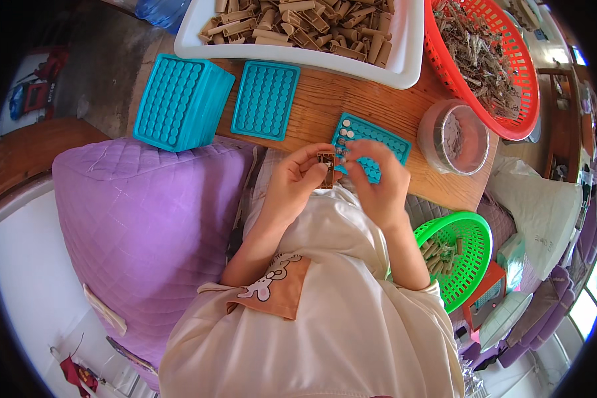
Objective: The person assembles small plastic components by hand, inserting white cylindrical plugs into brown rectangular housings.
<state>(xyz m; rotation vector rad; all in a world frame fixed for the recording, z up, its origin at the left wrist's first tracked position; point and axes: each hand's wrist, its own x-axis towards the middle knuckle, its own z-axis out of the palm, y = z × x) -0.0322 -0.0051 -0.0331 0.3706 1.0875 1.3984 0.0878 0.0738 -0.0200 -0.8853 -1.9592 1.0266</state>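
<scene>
My left hand (pixel 290 186) grips a small brown plastic casing (pixel 329 181) above my lap, the thumb lying across its inner side. Small parts seem to sit inside, too tiny to name. Close to its right, my right hand (pixel 382 184) has thumb and fingers drawn together near the casing; whatever they may pinch is hidden. Just beyond both hands lies a teal tray (pixel 393 142) with round wells. Several small white or silvery discs (pixel 346 124) sit at its left end, and my right fingers partly cover it.
A white tub (pixel 298 53) heaped with brown casings stands at the back. To its right are a red basket (pixel 525 79) of scraps and a round plastic-lined container (pixel 471 159). Stacked teal trays (pixel 179 99) and another tray (pixel 265 99) are left; a green basket (pixel 474 259) is right.
</scene>
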